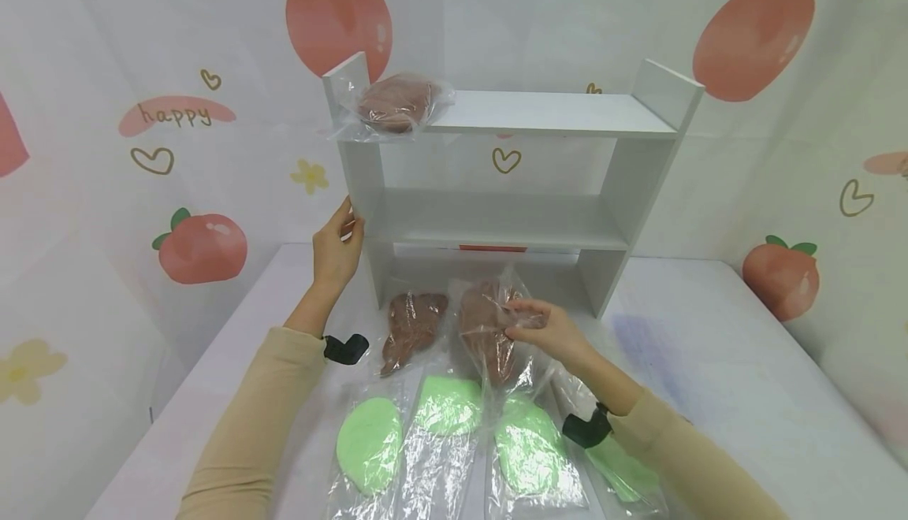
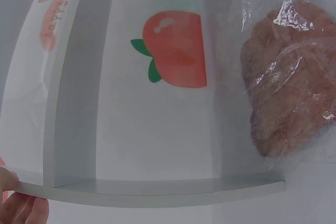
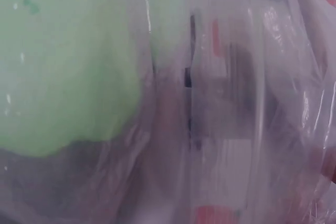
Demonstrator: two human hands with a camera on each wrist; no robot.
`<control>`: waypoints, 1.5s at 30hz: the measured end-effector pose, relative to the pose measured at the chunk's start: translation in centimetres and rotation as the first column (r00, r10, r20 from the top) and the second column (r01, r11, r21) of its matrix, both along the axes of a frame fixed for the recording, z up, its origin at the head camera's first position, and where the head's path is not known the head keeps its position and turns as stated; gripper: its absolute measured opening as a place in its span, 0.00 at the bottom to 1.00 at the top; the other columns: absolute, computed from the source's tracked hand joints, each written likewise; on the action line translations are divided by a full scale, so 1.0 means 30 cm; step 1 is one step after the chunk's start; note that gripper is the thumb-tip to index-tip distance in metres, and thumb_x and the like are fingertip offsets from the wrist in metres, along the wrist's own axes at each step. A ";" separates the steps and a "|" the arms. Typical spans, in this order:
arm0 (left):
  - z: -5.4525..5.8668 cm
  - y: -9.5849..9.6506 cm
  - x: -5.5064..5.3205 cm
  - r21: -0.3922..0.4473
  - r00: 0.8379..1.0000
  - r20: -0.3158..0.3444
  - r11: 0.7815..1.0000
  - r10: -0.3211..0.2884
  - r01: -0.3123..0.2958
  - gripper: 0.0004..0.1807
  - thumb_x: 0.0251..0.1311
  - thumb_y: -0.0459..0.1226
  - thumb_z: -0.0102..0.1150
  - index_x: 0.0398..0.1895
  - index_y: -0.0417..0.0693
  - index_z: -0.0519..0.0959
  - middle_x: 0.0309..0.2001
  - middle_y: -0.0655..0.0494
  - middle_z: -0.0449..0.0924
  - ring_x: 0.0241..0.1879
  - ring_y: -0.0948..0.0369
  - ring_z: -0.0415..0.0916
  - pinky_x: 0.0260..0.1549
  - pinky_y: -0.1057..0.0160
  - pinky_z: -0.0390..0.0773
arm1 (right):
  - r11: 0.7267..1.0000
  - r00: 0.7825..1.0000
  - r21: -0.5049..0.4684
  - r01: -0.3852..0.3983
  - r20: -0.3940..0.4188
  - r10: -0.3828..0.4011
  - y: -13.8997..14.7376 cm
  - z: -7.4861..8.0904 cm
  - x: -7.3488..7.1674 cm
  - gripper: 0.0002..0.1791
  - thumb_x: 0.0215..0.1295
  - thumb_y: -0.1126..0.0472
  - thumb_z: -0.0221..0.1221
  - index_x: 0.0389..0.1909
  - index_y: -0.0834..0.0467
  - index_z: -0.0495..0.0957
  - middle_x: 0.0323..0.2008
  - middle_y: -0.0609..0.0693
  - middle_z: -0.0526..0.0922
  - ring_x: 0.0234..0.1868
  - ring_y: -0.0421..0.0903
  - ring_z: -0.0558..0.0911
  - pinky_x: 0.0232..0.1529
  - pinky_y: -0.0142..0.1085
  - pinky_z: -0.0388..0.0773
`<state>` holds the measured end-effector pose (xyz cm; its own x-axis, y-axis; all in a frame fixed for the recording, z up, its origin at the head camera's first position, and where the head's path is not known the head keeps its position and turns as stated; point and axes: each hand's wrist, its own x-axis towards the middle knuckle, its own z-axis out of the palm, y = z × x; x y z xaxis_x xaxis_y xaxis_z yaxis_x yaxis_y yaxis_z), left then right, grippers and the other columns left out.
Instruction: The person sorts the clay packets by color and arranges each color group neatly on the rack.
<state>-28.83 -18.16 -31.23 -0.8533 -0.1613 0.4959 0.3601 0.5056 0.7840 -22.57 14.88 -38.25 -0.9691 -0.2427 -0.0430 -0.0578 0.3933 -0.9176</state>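
My left hand (image 1: 338, 246) grips the left side panel of a white shelf unit (image 1: 496, 221); in the left wrist view its thumb and fingers lie on opposite faces of the board (image 2: 157, 199). My right hand (image 1: 549, 331) pinches the clear plastic of a bag holding a brown, clay-like lump (image 1: 485, 319), in front of the bottom compartment. Left of it lies another bagged brown lump (image 1: 414, 327), and a third bagged brown lump (image 1: 397, 102) sits on the top shelf's left end. Clear plastic and a green patch (image 3: 63, 66) fill the right wrist view.
Several clear bags with flat green pieces (image 1: 369, 443) lie in a row on the white table (image 1: 709, 394) nearest me. A white cloth backdrop printed with fruit (image 1: 780, 277) hangs behind the shelf unit and at both sides.
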 end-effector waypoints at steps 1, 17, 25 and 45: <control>0.000 0.000 0.000 -0.001 1.000 -0.001 1.000 0.001 -0.001 0.26 0.66 0.32 0.48 0.68 0.45 0.61 0.58 0.35 0.73 0.55 0.43 0.75 0.52 0.51 0.80 | 1.000 1.000 -0.001 -0.004 -0.014 0.004 0.001 0.006 0.004 0.27 0.55 0.58 0.65 0.57 0.55 0.73 0.61 0.58 0.71 0.54 0.54 0.76 0.52 0.45 0.79; -0.001 0.002 -0.001 -0.003 1.000 -0.017 1.000 0.011 -0.011 0.26 0.66 0.32 0.48 0.68 0.43 0.62 0.58 0.35 0.73 0.54 0.42 0.76 0.52 0.51 0.80 | 0.991 0.995 -0.122 -0.050 -0.087 0.040 0.021 0.092 0.031 0.28 0.58 0.63 0.62 0.61 0.56 0.69 0.61 0.58 0.70 0.45 0.41 0.82 0.48 0.32 0.81; 0.001 0.003 0.000 -0.002 1.000 -0.021 1.000 0.010 -0.010 0.26 0.66 0.32 0.48 0.68 0.43 0.62 0.59 0.36 0.73 0.54 0.43 0.76 0.52 0.51 0.80 | 0.988 0.990 -0.143 -0.062 -0.133 0.043 0.035 0.135 0.035 0.27 0.59 0.64 0.61 0.60 0.59 0.69 0.62 0.57 0.69 0.46 0.35 0.81 0.49 0.29 0.81; -0.001 0.002 0.001 0.000 1.000 -0.019 1.000 0.017 -0.017 0.26 0.66 0.32 0.48 0.67 0.45 0.63 0.57 0.34 0.74 0.54 0.42 0.76 0.52 0.51 0.80 | 0.981 0.976 -0.186 -0.060 -0.218 0.018 0.048 0.280 0.062 0.23 0.59 0.64 0.61 0.57 0.54 0.72 0.55 0.41 0.72 0.44 0.29 0.81 0.48 0.22 0.79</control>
